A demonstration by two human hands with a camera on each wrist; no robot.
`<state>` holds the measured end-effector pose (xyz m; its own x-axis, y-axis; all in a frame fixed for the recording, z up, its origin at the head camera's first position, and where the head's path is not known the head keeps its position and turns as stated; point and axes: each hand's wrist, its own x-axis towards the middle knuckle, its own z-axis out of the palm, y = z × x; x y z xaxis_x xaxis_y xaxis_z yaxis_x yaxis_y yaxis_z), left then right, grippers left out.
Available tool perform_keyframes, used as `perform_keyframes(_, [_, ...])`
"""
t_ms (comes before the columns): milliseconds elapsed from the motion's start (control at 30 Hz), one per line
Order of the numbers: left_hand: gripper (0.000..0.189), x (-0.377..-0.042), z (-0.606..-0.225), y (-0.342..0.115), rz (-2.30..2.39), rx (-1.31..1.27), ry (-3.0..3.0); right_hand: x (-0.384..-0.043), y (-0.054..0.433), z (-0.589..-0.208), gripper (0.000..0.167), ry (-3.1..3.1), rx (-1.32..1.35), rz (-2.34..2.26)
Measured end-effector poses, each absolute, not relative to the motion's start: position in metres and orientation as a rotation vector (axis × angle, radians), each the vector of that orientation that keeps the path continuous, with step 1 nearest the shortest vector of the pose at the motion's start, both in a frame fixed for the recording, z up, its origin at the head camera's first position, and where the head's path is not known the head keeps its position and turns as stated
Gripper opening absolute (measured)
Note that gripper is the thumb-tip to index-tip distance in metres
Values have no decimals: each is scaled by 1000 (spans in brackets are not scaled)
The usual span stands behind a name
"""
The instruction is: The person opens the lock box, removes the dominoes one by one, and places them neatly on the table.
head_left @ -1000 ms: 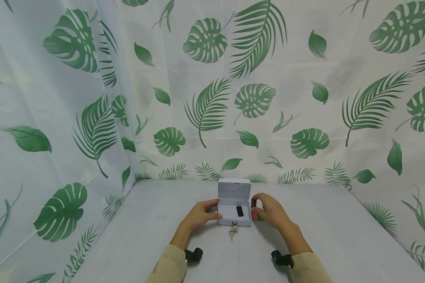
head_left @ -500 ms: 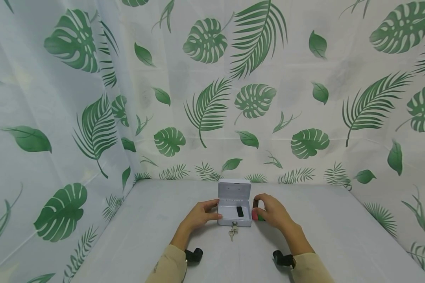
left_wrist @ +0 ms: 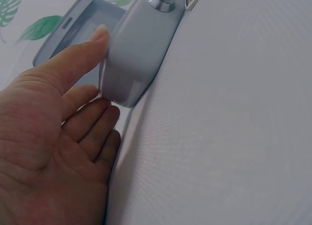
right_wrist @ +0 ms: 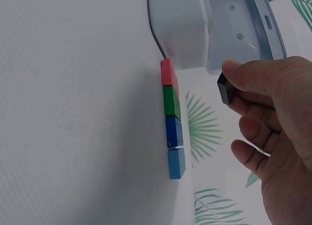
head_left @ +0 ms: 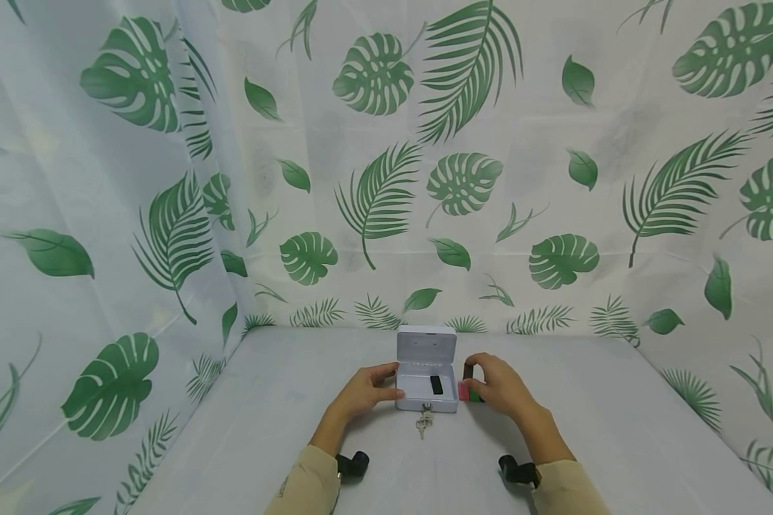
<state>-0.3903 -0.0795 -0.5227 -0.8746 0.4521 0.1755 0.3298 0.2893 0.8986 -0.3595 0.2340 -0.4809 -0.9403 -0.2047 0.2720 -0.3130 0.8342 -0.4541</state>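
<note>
A small open cash box (head_left: 415, 386), pale grey with its lid raised, stands mid-table. A black block (head_left: 436, 385) lies inside it, toward the right wall. My left hand (head_left: 362, 390) rests against the box's left side, its thumb (left_wrist: 83, 57) at the upper edge and the other fingers fairly straight beside the wall. Just right of the box, my right hand (head_left: 497, 384) pinches another dark block (right_wrist: 225, 90) between thumb and fingers, above the table. Below it, red (right_wrist: 168, 73), green (right_wrist: 171, 102), blue (right_wrist: 174, 131) and light blue blocks (right_wrist: 177, 162) form a row.
Keys (head_left: 421, 423) hang from the lock (left_wrist: 163, 1) on the box's front. A white cloth covers the table (head_left: 264, 443). Leaf-printed curtains (head_left: 386, 200) enclose the back and sides. Black wrist cameras (head_left: 353, 465) sit by the sleeves.
My right hand has shifted slightly to the right, away from the box, with the dark block still pinched. My left hand and the box have stayed in place.
</note>
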Motion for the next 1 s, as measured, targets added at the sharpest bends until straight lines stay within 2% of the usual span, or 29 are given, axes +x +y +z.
perform_keyframes(1000, [69,-391,-523,-80,1659,708,2420,-359,249,-481,38,-2866,342,756])
